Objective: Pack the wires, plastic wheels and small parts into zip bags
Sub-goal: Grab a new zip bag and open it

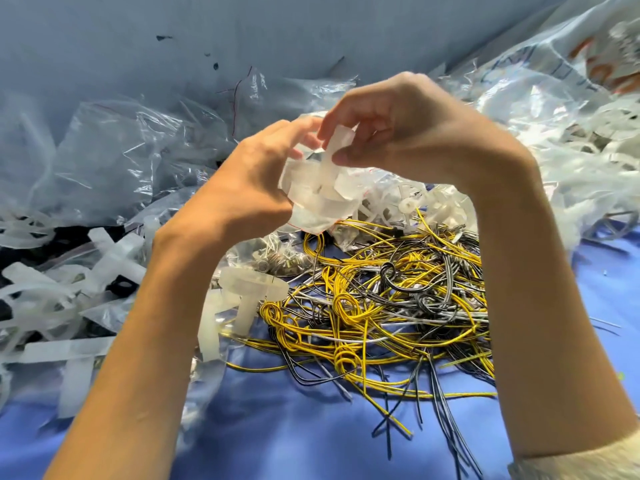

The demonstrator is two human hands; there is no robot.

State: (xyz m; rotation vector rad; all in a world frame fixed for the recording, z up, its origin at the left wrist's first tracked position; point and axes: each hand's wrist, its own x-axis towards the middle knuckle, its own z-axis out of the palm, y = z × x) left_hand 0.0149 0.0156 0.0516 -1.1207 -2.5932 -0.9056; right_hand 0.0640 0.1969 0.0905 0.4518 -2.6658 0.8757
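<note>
Fingers [299,129] of left hand [249,178] and right hand [408,133] pinch zip bag [318,199] above tangled wires [381,299].

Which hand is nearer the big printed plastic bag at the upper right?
Right. The right hand is left of the printed bag; the left hand is farther left, beyond the right hand.

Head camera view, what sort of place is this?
Probably a parts-packing workbench: a tangled wire pile on a blue surface, loose clear zip bags, left hand and right hand holding a small bag of plastic pieces.
</note>
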